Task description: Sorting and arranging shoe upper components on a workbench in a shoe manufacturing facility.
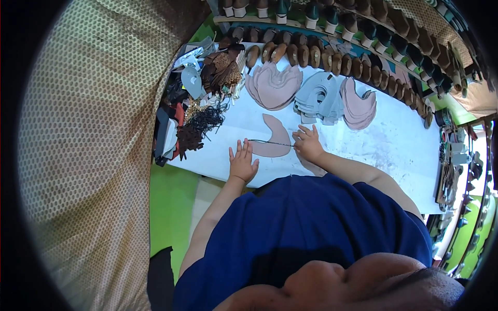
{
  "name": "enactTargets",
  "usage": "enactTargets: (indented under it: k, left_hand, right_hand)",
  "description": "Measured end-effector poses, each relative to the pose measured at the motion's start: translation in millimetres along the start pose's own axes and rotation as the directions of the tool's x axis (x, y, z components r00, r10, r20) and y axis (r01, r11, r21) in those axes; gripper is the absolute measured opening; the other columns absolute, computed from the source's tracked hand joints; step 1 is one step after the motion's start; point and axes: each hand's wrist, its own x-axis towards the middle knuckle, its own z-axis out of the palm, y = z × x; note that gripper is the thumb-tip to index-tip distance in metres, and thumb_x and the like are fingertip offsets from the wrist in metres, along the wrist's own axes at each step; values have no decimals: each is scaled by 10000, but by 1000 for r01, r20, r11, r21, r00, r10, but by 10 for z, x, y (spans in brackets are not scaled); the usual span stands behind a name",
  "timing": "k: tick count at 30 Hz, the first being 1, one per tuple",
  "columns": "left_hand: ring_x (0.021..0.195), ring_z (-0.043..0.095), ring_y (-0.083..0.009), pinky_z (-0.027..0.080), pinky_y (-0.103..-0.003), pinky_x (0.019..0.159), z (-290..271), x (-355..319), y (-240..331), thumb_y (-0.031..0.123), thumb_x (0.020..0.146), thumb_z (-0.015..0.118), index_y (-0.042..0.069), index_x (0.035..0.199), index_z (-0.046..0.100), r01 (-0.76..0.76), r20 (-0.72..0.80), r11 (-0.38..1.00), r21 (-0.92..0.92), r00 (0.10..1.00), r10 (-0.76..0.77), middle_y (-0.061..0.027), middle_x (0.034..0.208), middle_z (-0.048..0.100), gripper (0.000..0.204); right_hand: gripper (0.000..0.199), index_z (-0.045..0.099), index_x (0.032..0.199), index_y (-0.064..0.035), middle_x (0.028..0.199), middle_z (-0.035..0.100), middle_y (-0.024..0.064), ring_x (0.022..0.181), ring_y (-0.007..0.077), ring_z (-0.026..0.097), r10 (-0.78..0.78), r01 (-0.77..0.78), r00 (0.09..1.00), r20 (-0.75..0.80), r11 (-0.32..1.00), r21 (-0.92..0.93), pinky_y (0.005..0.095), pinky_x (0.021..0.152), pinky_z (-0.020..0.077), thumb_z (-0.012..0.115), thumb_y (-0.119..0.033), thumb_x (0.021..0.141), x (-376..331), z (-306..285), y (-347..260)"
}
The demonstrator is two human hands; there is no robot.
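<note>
On the white tabletop in front of me lies a pinkish, curved flat piece of shoe-upper material (pixel 279 149). A thin dark strip (pixel 272 142) runs across it from side to side. My left hand (pixel 241 163) rests flat at the strip's left end, fingers stretched out and thumb apart. At the other end is my right hand (pixel 309 146), its fingers spread and slightly bent, with the fingertips touching the table beside the piece. The strip's right end meets this hand near the thumb. Part of another pinkish piece (pixel 313 167) shows under my right wrist.
Behind lie stacked pink pieces (pixel 274 88), grey pieces (pixel 317 103) and more pink pieces (pixel 359 109). Brown shoe parts (pixel 336 63) line the table's far edge, below a shelf of shoes (pixel 332 26). Dark cords and scraps (pixel 205 118) crowd the left end. A patterned curtain (pixel 98 155) hangs left.
</note>
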Motion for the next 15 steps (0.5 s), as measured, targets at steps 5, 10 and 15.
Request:
enactTargets:
  k: [5, 10, 15]
  left_hand:
    - [1522, 130, -365, 33, -608, 1194, 5, 0, 31, 385, 929, 530, 57, 1544, 299, 38, 1, 999, 19, 999, -38, -112, 1631, 258, 735]
    - [1522, 106, -379, 32, -621, 1188, 35, 28, 110, 368, 950, 495, 92, 1536, 340, 109, -47, 994, 6, 993, -109, -77, 1606, 323, 666]
    - [1520, 92, -397, 33, -630, 1184, -40, 72, 163, 342, 963, 465, 109, 1519, 388, 148, -49, 989, 8, 988, -148, -65, 1575, 378, 608]
  right_hand:
    - [339, 699, 1152, -84, 1312, 585, 28, 1422, 264, 350, -28, 26, 995, -93, 999, -21, 666, 1155, 166, 669, -185, 830, 3, 139, -1]
    - [389, 678, 1179, -106, 1311, 596, 18, 1412, 265, 374, -51, 47, 993, -108, 998, -39, 672, 1139, 195, 679, -168, 795, 27, 138, 7]
    - [311, 721, 1109, -102, 1335, 589, 21, 1428, 266, 347, -46, 46, 997, -54, 999, 1, 684, 1144, 160, 667, -178, 813, 5, -101, -75]
